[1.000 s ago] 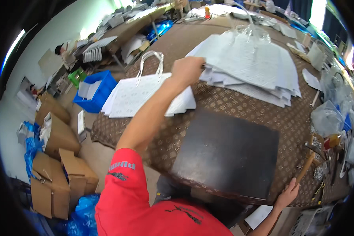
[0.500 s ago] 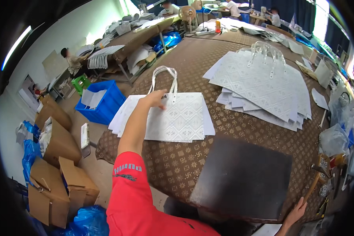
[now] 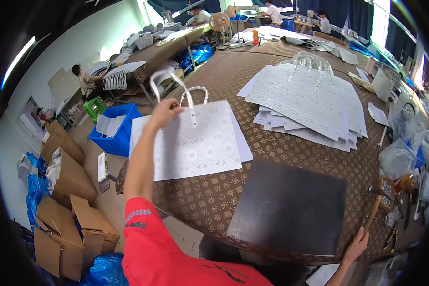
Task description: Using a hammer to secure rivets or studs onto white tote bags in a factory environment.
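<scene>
My left hand (image 3: pixel 167 113) is closed on the top edge of a white patterned bag panel (image 3: pixel 200 143), near the foot of its clear strap handle (image 3: pixel 156 85). That panel is tilted up at its top. Behind it show another panel's handle (image 3: pixel 201 89) and the edge of a white sheet (image 3: pixel 240 136). At the lower right, my right hand (image 3: pixel 356 245) is wrapped round the wooden handle of a hammer (image 3: pixel 371 214), whose head rests over a small tray of metal bits (image 3: pixel 387 187). A dark flat board (image 3: pixel 291 209) lies between my hands.
A fanned stack of white panels with handles (image 3: pixel 305 102) lies on the brown patterned table cover (image 3: pixel 214 190). Pliers (image 3: pixel 391 238) and plastic bags (image 3: pixel 398 159) sit along the right edge. A blue crate (image 3: pixel 110 143) and cardboard boxes (image 3: pixel 62 229) stand on the floor at left.
My left hand has closed on the top panel and raised its upper edge, drawing it left and nearer me. The right hand keeps its hold on the hammer.
</scene>
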Tool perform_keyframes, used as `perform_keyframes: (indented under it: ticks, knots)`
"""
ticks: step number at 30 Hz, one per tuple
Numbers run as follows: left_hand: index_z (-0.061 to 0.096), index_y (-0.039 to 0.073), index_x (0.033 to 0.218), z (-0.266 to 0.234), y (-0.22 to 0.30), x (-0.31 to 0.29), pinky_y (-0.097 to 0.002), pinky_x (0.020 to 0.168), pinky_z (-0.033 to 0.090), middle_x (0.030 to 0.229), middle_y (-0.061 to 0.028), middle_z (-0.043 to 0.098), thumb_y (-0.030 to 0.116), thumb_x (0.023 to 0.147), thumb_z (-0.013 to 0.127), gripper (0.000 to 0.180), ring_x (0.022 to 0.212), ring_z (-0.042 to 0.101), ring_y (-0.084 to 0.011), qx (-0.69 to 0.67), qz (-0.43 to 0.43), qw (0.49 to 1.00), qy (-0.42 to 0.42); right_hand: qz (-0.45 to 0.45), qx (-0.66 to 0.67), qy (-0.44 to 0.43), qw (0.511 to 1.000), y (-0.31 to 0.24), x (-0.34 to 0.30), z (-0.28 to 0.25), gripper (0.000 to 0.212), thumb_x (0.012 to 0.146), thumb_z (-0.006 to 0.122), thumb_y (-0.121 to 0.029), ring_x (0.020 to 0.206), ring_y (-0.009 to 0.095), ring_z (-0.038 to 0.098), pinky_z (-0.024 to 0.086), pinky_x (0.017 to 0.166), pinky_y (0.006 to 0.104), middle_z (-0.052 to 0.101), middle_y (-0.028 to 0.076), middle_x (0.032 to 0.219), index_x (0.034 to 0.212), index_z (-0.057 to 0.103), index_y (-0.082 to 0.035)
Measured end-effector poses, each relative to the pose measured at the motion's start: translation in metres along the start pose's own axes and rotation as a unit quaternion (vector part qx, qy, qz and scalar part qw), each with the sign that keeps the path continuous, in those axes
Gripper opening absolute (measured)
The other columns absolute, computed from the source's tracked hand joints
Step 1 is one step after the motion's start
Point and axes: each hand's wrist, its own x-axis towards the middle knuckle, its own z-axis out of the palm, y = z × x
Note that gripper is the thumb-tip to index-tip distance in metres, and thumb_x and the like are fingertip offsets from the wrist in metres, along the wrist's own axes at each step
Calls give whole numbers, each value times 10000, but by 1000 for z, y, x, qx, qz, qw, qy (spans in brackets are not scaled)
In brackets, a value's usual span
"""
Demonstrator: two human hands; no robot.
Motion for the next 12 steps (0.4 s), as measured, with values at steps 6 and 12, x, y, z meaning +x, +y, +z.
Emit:
perform_keyframes:
  ticks: [6,12]
  knots:
    - [674,23,961,-128,122,-57,-313,677,464,787,-23,641,239,938,691,218,742,566,-138,-111,23,991,-67,-1,13,-43,999,4,0,-8,391,1046,556,-329,749,398,586,460,713,443,644,258,855,1034,608,59]
    - [693,41,988,-83,209,-107,-362,763,483,815,-88,663,307,931,701,272,798,599,-196,-40,170,976,-133,-52,69,-25,996,-10,-7,-12,361,1044,567,-326,752,381,596,463,723,451,656,267,880,1050,624,30]
